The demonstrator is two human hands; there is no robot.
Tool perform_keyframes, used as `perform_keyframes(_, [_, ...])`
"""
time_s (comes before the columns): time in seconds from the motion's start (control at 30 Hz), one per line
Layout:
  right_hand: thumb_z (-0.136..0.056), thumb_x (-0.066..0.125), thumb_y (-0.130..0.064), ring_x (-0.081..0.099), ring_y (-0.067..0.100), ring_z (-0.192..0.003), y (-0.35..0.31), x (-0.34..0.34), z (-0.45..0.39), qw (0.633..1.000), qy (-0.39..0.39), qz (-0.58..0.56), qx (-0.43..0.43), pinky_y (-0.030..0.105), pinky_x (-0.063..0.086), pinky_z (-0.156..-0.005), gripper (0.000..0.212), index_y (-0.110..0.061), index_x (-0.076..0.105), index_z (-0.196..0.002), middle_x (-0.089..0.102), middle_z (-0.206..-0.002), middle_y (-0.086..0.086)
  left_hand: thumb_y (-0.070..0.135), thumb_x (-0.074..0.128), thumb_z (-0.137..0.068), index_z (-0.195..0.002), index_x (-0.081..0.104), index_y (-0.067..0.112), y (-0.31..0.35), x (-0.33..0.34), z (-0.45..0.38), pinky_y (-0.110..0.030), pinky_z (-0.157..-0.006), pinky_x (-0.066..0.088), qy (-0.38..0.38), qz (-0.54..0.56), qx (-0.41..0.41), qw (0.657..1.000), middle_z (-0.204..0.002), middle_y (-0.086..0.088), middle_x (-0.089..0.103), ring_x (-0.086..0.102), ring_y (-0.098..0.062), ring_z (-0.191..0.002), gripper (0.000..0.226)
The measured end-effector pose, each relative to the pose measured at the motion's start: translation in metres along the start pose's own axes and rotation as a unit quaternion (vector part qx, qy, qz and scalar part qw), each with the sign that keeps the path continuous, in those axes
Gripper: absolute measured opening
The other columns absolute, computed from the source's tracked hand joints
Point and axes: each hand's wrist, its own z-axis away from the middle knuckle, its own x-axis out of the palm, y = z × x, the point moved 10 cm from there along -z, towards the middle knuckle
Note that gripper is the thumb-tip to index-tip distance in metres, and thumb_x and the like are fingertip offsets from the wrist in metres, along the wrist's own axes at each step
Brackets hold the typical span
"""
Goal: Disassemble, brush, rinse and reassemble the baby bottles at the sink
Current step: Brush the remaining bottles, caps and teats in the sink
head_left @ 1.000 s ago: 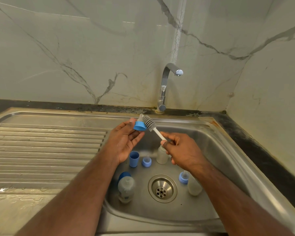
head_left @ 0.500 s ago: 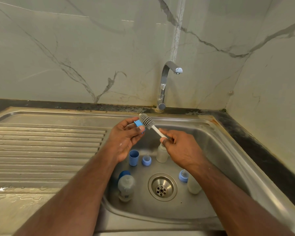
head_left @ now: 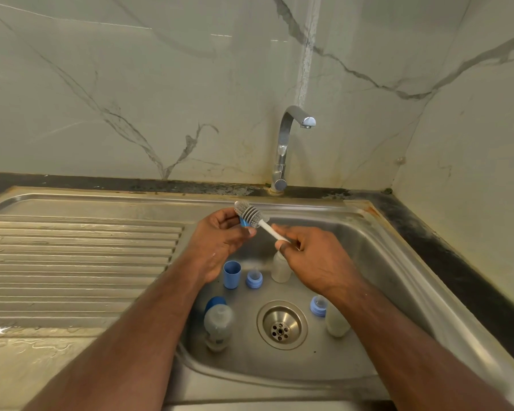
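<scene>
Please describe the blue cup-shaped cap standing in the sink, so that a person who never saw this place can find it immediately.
Start at the round drain in the steel sink basin and look toward the back left. The blue cap stands there, below the left hand. Unlike the short blue collar and the clear bottle to its right, it is a tall, plain, open-topped cylinder.
</scene>
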Motion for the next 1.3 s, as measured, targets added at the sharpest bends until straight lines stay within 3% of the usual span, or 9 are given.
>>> perform_keyframes(0.17, [-0.102, 0.051, -0.034, 0.061, 0.009, -0.097, 0.013, -0.010, -0.004, 0.998, 0.015, 0.037, 0.041, 0.027, 0.049, -0.092, 0.041, -0.036, 0.051, -0.143, 0.067, -0.123, -0.008, -0.009, 0.076, -0.080, -0.126, 0.067, 0.012, -0.002, 0.003, 0.000, -0.044, -0.103, 0.054, -0.013, -0.043, 0.003, 0.999, -0.118, -0.005, 0.075, 0.070, -0.021, -0.113, 0.051])
perform_keyframes(0.3, [-0.101, 0.054, -0.034, 0.054, 0.002, -0.076, 0.005, -0.004, 0.000, 1.000, -0.003, -0.001, 0.012, 0.026, 0.050, -0.083, 0.039, -0.040, 0.054, -0.140, 0.065, -0.100, -0.016, -0.010, 0.075, -0.081, -0.120, 0.068, 0.012, 0.000, -0.001, 0.000, -0.041, -0.101, 0.055, -0.004, -0.023, 0.007, 1.000, -0.114, -0.006, 0.076, 0.072, -0.022, -0.110, 0.046])
perform_keyframes(0.43, [-0.101, 0.054, -0.034, 0.063, 0.011, -0.104, 0.012, -0.009, -0.002, 0.999, 0.016, 0.018, 0.037, 0.032, 0.050, -0.099, 0.040, -0.037, 0.054, -0.141, 0.067, -0.127, -0.010, -0.010, 0.072, -0.084, -0.121, 0.067, 0.010, 0.000, -0.005, 0.002, -0.036, -0.095, 0.059, 0.010, 0.032, -0.003, 0.999, -0.115, -0.009, 0.075, 0.072, -0.022, -0.109, 0.043])
perform_keyframes(0.67, [-0.101, 0.054, -0.034, 0.062, 0.010, -0.101, 0.011, -0.009, -0.002, 0.999, 0.022, 0.018, 0.037, 0.031, 0.050, -0.097, 0.040, -0.036, 0.054, -0.142, 0.068, -0.126, -0.009, -0.007, 0.071, -0.087, -0.117, 0.067, 0.011, 0.000, -0.007, 0.001, -0.033, -0.090, 0.061, 0.017, 0.064, -0.011, 0.998, -0.099, -0.003, 0.079, 0.076, -0.018, -0.097, 0.035])
perform_keyframes(0.87, [-0.101, 0.053, -0.036, 0.059, 0.008, -0.090, 0.006, -0.008, 0.000, 1.000, 0.016, 0.016, 0.015, 0.028, 0.051, -0.088, 0.040, -0.040, 0.053, -0.141, 0.070, -0.113, -0.009, -0.005, 0.072, -0.087, -0.120, 0.066, 0.006, 0.000, -0.010, 0.000, -0.036, -0.091, 0.061, 0.026, 0.082, -0.017, 0.996, -0.111, -0.011, 0.075, 0.074, -0.022, -0.104, 0.035])
perform_keyframes(1.03, [-0.102, 0.053, -0.035, 0.049, 0.000, -0.069, 0.014, -0.017, -0.002, 0.999, 0.030, 0.001, 0.024, 0.015, 0.038, -0.062, 0.041, -0.037, 0.051, -0.143, 0.059, -0.086, -0.014, 0.003, 0.073, -0.088, -0.121, 0.065, 0.004, -0.003, -0.012, 0.001, -0.036, -0.088, 0.062, 0.031, 0.100, -0.032, 0.994, -0.119, -0.018, 0.071, 0.072, -0.028, -0.109, 0.034])
perform_keyframes(1.1, [-0.101, 0.055, -0.034, 0.047, -0.003, -0.069, 0.007, -0.010, 0.001, 1.000, 0.011, -0.006, 0.002, 0.014, 0.038, -0.068, 0.040, -0.038, 0.054, -0.141, 0.061, -0.088, -0.019, 0.006, 0.071, -0.091, -0.122, 0.064, 0.002, -0.003, -0.011, 0.002, -0.035, -0.087, 0.062, 0.027, 0.102, -0.036, 0.994, -0.118, -0.019, 0.072, 0.073, -0.027, -0.107, 0.032])
perform_keyframes(1.17, [-0.101, 0.055, -0.034, 0.049, -0.001, -0.074, 0.009, -0.010, -0.002, 1.000, 0.018, 0.001, 0.010, 0.018, 0.041, -0.077, 0.040, -0.038, 0.054, -0.141, 0.067, -0.099, -0.012, 0.007, 0.071, -0.092, -0.121, 0.065, 0.000, -0.003, -0.008, 0.003, -0.035, -0.087, 0.062, 0.021, 0.115, -0.041, 0.992, -0.116, -0.020, 0.073, 0.074, -0.027, -0.105, 0.031])
perform_keyframes(1.3, [-0.102, 0.054, -0.036, 0.053, 0.002, -0.073, 0.009, -0.014, -0.002, 0.999, 0.036, -0.012, 0.009, 0.018, 0.044, -0.071, 0.041, -0.038, 0.052, -0.142, 0.060, -0.090, -0.015, 0.011, 0.071, -0.093, -0.119, 0.066, 0.000, -0.002, -0.008, 0.004, -0.033, -0.085, 0.062, 0.020, 0.133, -0.044, 0.990, -0.114, -0.021, 0.073, 0.074, -0.027, -0.104, 0.029])
